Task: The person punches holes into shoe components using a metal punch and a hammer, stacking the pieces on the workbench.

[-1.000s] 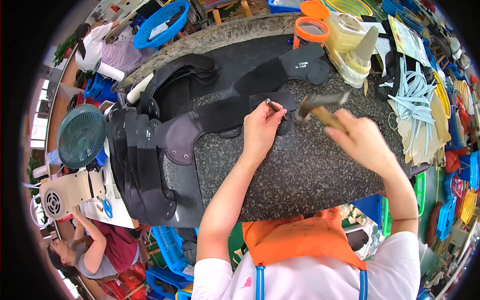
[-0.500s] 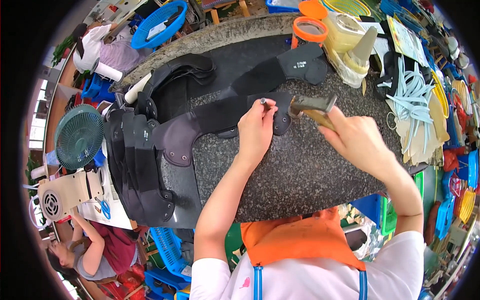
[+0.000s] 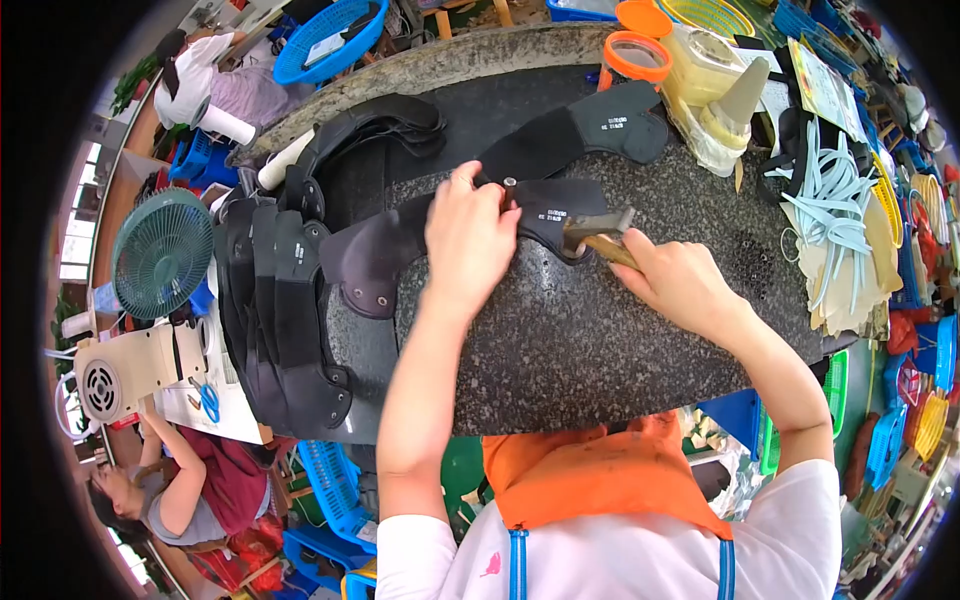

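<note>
A long black fabric piece [image 3: 372, 262], shaped like a shoe upper with metal eyelets at its left end, lies across the dark speckled stone. My left hand [image 3: 470, 240] is closed at its middle, fingers pinching the cloth. A short metal punch [image 3: 510, 188] sticks up by those fingertips. White print shows on the piece's right part, and its far right end is partly covered by the hammer [image 3: 608, 228]. My right hand [image 3: 685, 288] wraps round the hammer's wooden handle, holding the metal head low over that end.
More black pieces [image 3: 285, 320] are stacked at the left; others [image 3: 625, 125] lie behind. Small dark metal bits [image 3: 752, 265] are scattered at the right, near light-blue strips [image 3: 830, 205]. An orange-rimmed jar [image 3: 637, 58] and a cone-topped container [image 3: 735, 105] stand at the back. A person sits at lower left.
My left hand has moved left and away from me, off the eyelet end. The black piece has shifted or turned, bringing white print into view. The hammer has come slightly lower and left.
</note>
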Available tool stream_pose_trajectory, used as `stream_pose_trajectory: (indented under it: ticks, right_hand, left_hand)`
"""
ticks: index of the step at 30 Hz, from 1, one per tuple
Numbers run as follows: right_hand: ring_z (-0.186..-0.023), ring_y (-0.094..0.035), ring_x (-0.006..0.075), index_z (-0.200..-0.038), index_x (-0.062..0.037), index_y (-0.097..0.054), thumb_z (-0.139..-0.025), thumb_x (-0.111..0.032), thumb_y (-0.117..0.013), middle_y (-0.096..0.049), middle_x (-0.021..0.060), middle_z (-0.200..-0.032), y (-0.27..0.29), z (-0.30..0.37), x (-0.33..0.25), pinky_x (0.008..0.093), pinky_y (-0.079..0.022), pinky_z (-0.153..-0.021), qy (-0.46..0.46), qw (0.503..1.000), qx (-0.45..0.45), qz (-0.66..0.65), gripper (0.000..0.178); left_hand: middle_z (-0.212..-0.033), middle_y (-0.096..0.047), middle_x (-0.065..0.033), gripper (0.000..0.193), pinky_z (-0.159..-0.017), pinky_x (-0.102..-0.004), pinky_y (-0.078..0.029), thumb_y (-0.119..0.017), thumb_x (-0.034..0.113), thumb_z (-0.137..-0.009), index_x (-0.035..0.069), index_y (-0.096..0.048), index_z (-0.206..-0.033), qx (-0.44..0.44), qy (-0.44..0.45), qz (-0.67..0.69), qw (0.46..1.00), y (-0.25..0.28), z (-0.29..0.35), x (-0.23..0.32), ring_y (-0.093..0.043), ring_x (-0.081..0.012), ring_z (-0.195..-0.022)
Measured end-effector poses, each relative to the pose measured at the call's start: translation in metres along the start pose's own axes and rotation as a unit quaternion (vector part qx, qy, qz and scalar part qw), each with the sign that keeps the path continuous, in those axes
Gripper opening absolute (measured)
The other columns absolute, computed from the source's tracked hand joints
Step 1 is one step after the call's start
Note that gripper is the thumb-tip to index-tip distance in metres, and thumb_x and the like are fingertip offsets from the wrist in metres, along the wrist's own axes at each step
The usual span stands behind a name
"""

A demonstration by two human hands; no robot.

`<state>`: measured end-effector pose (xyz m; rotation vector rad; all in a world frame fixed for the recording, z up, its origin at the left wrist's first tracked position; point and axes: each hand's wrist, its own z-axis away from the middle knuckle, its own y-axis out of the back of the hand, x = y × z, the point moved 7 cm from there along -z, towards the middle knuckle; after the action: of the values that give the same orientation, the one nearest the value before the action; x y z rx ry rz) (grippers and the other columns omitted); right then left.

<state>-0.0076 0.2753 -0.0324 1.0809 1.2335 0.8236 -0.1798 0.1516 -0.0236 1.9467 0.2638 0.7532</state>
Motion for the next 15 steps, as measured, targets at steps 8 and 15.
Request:
stream_pose_trajectory:
  ticks: [8, 15]
  right_hand:
    - [-0.063, -0.064, 0.04, -0.108, -0.0059, -0.054, -0.093, -0.03, -0.063, -0.063, 0.0193, -0.066, 0.03, 0.042, 0.018, 0.0482, -0.049, -0.057, -0.099, 0.99, 0.054, -0.089, 0.029]
    - [-0.06, -0.065, 0.0365, -0.115, -0.0067, -0.055, -0.091, -0.026, -0.066, -0.062, 0.0156, -0.063, 0.024, 0.032, -0.031, 0.045, -0.051, -0.055, 0.015, 0.993, 0.032, -0.112, 0.033]
  left_hand:
    - [-0.103, -0.062, -0.0075, 0.013, -0.08, -0.0364, -0.05, -0.073, 0.015, -0.079, 0.003, -0.071, -0.083, -0.084, 0.084, 0.066, 0.991, 0.017, 0.001, -0.018, -0.065, -0.0267, -0.092]
    - [-0.106, -0.064, -0.0095, 0.011, -0.082, -0.0354, -0.05, -0.072, 0.013, -0.081, 0.003, -0.072, -0.085, 0.058, 0.069, 0.202, 0.975, 0.0, 0.002, -0.028, -0.065, -0.027, -0.096]
